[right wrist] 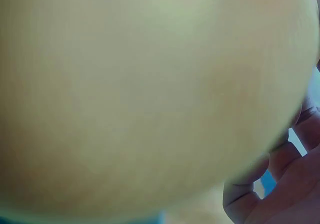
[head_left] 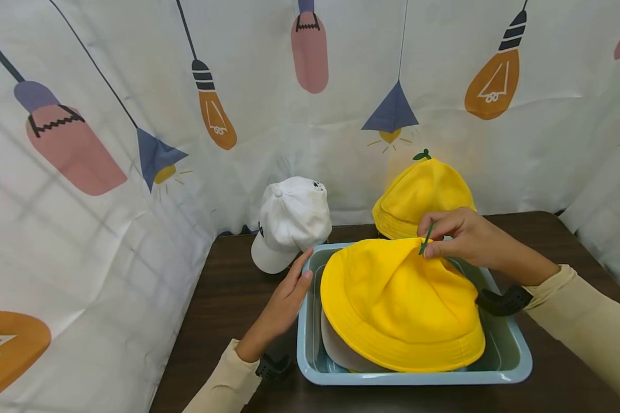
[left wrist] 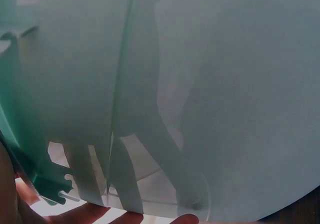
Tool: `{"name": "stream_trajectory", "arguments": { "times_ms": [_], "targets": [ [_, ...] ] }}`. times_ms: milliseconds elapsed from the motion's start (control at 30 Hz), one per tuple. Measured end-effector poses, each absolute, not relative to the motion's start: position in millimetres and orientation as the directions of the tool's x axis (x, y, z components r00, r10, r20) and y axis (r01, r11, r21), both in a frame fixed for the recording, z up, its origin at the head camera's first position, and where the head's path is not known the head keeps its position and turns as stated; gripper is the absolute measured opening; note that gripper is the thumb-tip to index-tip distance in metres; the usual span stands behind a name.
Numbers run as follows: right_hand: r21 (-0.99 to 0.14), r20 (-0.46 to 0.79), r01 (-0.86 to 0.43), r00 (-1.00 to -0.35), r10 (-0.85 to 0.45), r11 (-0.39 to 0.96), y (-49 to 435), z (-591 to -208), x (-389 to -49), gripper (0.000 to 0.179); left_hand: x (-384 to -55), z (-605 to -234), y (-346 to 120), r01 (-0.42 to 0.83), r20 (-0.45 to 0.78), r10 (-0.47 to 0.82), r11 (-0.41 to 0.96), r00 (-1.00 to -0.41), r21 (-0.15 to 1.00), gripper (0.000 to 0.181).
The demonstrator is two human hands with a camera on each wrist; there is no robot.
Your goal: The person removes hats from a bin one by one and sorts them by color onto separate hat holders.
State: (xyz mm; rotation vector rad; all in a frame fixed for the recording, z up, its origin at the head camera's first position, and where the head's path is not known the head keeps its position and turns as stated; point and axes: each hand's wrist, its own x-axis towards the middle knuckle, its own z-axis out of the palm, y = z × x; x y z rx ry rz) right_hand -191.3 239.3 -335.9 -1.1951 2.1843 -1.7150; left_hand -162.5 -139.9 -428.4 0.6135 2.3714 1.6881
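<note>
In the head view, my right hand (head_left: 454, 232) pinches the green stem (head_left: 427, 236) on the crown of a yellow bucket hat (head_left: 392, 304). This hat lies tilted in a light blue plastic basin (head_left: 413, 378), brim toward the front. A pale greyish thing (head_left: 341, 347) shows from under the brim, mostly hidden. Against the basin's left side, at the rim, lies my left hand (head_left: 281, 304) with fingers extended. Its fingertips (left wrist: 127, 217) appear along the lower edge of the left wrist view, beside the basin wall. Yellow cloth (right wrist: 140, 99) fills most of the right wrist view, blurred.
A white cap (head_left: 291, 221) stands on the dark wooden table (head_left: 212, 321) behind the basin's left corner. Behind the right hand is a second yellow hat (head_left: 429, 189) with a green leaf on top. A white curtain (head_left: 253, 103) printed with lamps hangs behind the table.
</note>
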Motion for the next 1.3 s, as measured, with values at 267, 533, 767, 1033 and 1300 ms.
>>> {"name": "stream_trajectory", "arguments": {
  "times_ms": [267,533,767,1033,1300],
  "targets": [
    [-0.867,0.431,-0.490,-0.645,-0.631,-0.091,246.8,-314.0,-193.1,0.016,-162.2,-429.2,-140.5,0.223,0.081,0.412,0.310,-0.908,0.924,0.055],
    [-0.886,0.429,-0.458,-0.750,-0.504,-0.072,255.4,-292.4,-192.4,0.016,-163.7,-430.5,-140.2,0.245,0.099,0.406,0.326,-0.909,0.913,0.055],
    [-0.888,0.369,-0.427,-0.882,-0.292,0.170,257.3,-280.5,-191.8,0.017,-164.0,-430.7,-141.7,0.231,0.091,0.411,0.306,-0.907,0.923,0.054],
    [-0.831,0.328,-0.336,-0.940,-0.095,0.444,259.8,-268.6,-200.5,0.023,-164.0,-429.0,-140.8,0.242,0.109,0.417,0.281,-0.902,0.929,0.054],
    [-0.865,0.317,-0.303,-0.948,-0.032,0.401,264.6,-251.9,-209.8,0.032,-163.4,-431.3,-142.0,0.228,0.099,0.412,0.277,-0.906,0.933,0.053]
  ]
}}
